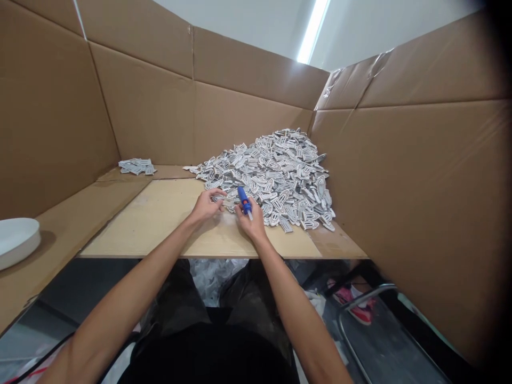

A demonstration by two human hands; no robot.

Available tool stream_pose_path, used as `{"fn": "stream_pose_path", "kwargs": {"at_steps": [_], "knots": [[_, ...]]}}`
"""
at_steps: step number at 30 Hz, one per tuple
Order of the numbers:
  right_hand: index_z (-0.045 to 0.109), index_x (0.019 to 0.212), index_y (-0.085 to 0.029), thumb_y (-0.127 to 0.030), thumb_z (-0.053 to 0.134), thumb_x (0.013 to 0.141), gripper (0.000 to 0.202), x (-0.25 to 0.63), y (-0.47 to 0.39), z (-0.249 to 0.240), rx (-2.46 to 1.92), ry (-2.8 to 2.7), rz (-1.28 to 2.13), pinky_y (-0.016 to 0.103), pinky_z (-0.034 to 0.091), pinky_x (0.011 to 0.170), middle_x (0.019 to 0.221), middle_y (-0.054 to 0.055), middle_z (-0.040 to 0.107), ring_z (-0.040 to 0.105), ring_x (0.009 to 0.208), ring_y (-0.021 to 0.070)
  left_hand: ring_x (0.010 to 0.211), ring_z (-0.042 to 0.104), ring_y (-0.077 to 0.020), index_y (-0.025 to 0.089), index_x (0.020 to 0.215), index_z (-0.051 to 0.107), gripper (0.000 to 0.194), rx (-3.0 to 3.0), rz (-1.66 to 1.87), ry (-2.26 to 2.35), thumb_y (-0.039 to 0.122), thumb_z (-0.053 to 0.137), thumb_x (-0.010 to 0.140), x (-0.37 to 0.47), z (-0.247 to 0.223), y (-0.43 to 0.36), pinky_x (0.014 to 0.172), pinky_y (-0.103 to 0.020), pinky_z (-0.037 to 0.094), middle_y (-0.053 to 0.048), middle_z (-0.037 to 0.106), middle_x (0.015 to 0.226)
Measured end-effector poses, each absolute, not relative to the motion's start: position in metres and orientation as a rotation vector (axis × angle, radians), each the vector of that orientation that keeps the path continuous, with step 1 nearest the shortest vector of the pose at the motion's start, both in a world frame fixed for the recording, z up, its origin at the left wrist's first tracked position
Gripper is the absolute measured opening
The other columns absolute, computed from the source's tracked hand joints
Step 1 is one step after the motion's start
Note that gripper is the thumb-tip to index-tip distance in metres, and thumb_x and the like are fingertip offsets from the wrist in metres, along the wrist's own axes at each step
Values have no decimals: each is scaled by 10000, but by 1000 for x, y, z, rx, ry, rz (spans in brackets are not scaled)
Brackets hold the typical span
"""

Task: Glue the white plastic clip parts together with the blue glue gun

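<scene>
My right hand is closed round a blue handheld tool with a red part on its side and a pale narrow end. What kind of tool it is, I cannot make out. To its left, my left hand has its fingers curled together around a small grey slotted piece, partly hidden by the fingers. Both hands are over the board, at the front edge of a large pile of similar grey slotted pieces.
A smaller heap of grey pieces lies at the back left. Tall cardboard walls surround the board. A white round dish stands at the far left. Below the front edge are clear plastic bags and a metal-framed chair.
</scene>
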State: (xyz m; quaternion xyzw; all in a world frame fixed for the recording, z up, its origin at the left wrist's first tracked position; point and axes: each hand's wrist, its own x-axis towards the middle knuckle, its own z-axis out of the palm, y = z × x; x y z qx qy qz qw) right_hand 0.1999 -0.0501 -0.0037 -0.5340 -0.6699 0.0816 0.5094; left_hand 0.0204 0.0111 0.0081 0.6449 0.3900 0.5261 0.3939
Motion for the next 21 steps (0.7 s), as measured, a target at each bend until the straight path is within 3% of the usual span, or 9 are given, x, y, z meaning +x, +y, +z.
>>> {"fn": "stream_pose_path", "kwargs": {"at_steps": [6, 9, 14, 19, 21], "knots": [[606, 968, -246, -378, 792, 793, 287, 190, -52, -3, -1524, -1959, 83, 333, 462, 784, 971, 85, 705, 649, 927, 282, 790, 714, -216, 204, 976, 702, 369, 1295, 1542, 1593, 26, 679, 654, 3, 8, 24, 752, -308, 536, -56, 734, 939], [626, 968, -238, -291, 755, 792, 224, 186, -50, -3, -1595, -2002, 34, 329, 438, 773, 982, 105, 708, 646, 948, 293, 921, 717, -251, 221, 950, 642, 399, 1171, 1612, 1752, 8, 701, 618, -7, 7, 30, 822, -324, 543, -53, 718, 936], [613, 976, -234, -176, 615, 846, 143, 193, -49, -4, -1433, -1960, 129, 312, 434, 760, 934, 69, 726, 650, 877, 258, 665, 700, -218, 222, 978, 579, 362, 1078, 1536, 1532, 30, 691, 692, 0, 6, 31, 644, -297, 521, -30, 682, 777], [631, 1007, -230, -357, 773, 822, 266, 193, -52, -2, -1484, -1994, 169, 315, 454, 774, 994, 78, 741, 665, 899, 268, 571, 670, -158, 210, 995, 565, 331, 1103, 1477, 1402, 29, 693, 749, 14, 8, 22, 583, -224, 481, -8, 674, 700], [652, 994, -223, -341, 793, 790, 275, 190, -53, -1, -1563, -2030, 169, 319, 453, 784, 1012, 97, 748, 674, 924, 283, 562, 664, -141, 210, 998, 544, 331, 1081, 1461, 1391, 5, 667, 768, 17, 10, 18, 578, -207, 473, -1, 675, 704]]}}
